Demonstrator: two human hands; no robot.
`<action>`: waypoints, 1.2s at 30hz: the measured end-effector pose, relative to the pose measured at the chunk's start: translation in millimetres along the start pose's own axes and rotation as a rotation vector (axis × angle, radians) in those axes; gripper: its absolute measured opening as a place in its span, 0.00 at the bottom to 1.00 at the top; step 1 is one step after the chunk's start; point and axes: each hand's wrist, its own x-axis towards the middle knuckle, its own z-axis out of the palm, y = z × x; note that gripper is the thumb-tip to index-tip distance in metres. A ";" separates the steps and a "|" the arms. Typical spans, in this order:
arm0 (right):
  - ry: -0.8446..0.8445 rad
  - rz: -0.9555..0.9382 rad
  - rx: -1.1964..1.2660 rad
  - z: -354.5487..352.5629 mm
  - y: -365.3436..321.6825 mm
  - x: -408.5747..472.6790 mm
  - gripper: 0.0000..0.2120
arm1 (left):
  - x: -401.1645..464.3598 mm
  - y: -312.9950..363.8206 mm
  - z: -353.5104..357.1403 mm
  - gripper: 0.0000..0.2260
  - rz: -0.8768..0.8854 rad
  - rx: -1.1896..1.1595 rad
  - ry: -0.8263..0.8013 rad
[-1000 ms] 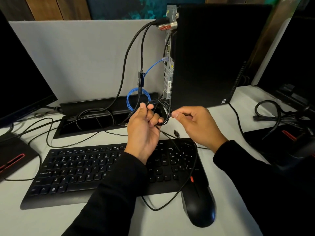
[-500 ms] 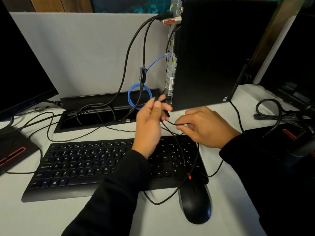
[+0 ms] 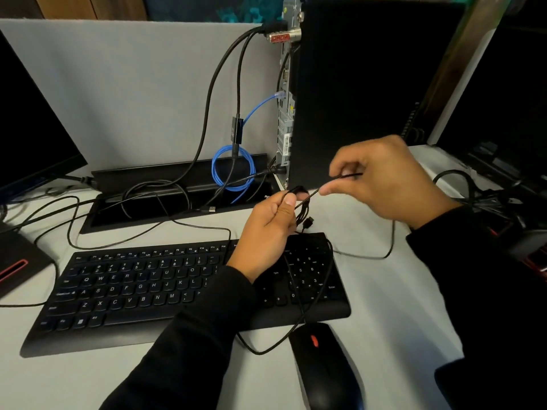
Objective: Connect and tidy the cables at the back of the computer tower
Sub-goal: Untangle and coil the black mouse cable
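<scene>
left hand grips thin black cable | right hand pinches same cable

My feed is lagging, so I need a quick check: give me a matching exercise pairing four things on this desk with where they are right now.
Things:
1. coiled blue network cable
2. thin black cable
3. black mouse with red wheel
4. loose silver USB plug

Places:
A. near edge of the desk, below the keyboard's number pad
B. held between both hands
C. lying in the black cable tray
D. hanging behind the tower, plugged into its back

Pairs: 1-D, 2-B, 3-A, 4-C
</scene>
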 end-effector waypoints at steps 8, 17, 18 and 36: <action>0.146 0.275 0.101 7.0 38.8 -9.1 0.03 | 8.4 -21.0 -22.1 0.08 -0.103 -0.039 0.353; 0.369 0.572 0.052 1.8 69.0 -18.3 0.12 | 12.1 -25.4 -26.7 0.12 -0.174 -0.108 0.410; 0.374 0.614 0.012 3.6 70.9 -17.9 0.15 | 11.2 -23.5 -25.9 0.12 -0.179 -0.095 0.394; 0.098 0.536 0.589 26.5 3.7 2.3 0.06 | 7.1 -15.9 0.4 0.14 -0.261 -0.123 0.202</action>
